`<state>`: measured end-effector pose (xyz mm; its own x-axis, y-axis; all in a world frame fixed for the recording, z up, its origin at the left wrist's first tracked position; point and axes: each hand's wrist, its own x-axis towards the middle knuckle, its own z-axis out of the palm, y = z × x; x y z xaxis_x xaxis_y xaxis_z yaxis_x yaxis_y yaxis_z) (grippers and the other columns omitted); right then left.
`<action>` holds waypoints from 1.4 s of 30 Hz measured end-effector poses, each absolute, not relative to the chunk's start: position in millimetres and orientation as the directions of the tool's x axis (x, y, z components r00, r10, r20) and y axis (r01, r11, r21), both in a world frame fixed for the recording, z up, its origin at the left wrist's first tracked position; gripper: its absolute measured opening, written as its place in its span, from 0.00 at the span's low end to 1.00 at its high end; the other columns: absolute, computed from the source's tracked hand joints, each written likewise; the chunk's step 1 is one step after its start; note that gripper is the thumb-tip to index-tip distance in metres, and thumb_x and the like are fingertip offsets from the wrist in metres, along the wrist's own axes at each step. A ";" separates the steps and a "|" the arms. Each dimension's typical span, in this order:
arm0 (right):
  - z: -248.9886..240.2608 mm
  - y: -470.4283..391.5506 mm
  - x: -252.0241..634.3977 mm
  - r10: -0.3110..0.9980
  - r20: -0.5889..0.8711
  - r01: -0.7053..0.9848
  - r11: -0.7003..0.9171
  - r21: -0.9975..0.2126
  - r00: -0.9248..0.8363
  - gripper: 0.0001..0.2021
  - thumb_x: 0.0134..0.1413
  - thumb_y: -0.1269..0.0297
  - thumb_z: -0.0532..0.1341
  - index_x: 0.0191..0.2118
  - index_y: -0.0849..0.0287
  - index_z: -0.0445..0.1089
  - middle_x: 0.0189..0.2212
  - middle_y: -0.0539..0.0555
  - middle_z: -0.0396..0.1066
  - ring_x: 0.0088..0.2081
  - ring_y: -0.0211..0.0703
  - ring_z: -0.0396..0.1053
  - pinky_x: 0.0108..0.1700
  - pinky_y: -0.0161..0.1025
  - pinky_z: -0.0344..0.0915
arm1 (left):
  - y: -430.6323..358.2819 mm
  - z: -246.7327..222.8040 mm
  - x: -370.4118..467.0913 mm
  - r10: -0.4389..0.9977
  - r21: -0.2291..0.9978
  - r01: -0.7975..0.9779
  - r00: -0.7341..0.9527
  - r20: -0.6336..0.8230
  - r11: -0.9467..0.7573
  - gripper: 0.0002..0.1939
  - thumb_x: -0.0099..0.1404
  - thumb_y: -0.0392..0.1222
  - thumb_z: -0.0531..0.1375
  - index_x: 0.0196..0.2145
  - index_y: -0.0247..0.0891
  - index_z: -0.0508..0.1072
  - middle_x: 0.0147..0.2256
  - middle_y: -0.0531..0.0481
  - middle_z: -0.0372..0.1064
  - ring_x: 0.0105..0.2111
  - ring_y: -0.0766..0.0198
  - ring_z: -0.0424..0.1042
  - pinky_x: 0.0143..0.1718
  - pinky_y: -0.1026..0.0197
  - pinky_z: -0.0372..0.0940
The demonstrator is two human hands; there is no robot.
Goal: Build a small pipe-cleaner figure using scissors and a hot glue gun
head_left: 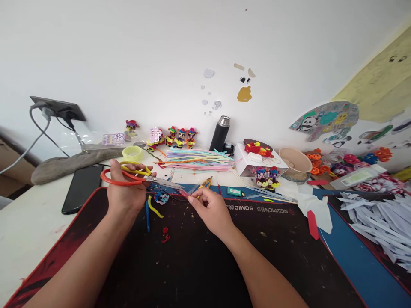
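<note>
My left hand (126, 192) is closed around a pair of scissors (128, 175) with one orange-red and one yellow handle. The scissor blades point right, their tips close to the fingers of my right hand (208, 205). Those fingers pinch a thin pinkish-red strip (184, 193), whose exact kind I cannot make out. Below the blades lie a small blue fuzzy piece (161, 196), a yellow pipe cleaner piece (155, 208) and a blue stick (148, 216). Red fuzzy scraps (165, 235) rest on the black mat (199, 273).
Pastel pipe cleaners (199, 160) lie behind my hands, with small fuzzy figures (181, 137) and a black thermos (220, 133) along the wall. A phone (82, 189) lies left. A white box (244, 160), a bowl (295, 162) and paper strips (382, 226) sit right.
</note>
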<state>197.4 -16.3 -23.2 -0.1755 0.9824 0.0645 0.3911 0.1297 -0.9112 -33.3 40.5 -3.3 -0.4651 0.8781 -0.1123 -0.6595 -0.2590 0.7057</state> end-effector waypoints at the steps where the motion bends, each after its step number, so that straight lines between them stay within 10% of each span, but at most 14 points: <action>1: -22.8 -15.6 198.2 0.984 0.070 0.364 0.127 -0.923 -0.165 0.08 0.64 0.57 0.64 0.36 0.55 0.73 0.19 0.43 0.61 0.23 0.38 0.59 0.28 0.36 0.54 | 40.6 -4.2 -33.2 0.879 0.712 -0.653 -0.464 -0.107 -0.258 0.32 0.80 0.61 0.48 0.23 0.37 0.67 0.24 0.48 0.72 0.32 0.54 0.81 0.28 0.58 0.76; 42: -18.3 -21.3 194.5 0.983 0.143 0.465 0.180 -0.867 -0.112 0.06 0.65 0.61 0.65 0.37 0.55 0.76 0.20 0.44 0.67 0.24 0.38 0.66 0.31 0.36 0.56 | 36.3 -13.9 -21.1 0.900 0.768 -0.596 -0.433 -0.060 -0.235 0.28 0.72 0.62 0.59 0.23 0.38 0.68 0.25 0.49 0.71 0.32 0.54 0.79 0.34 0.54 0.78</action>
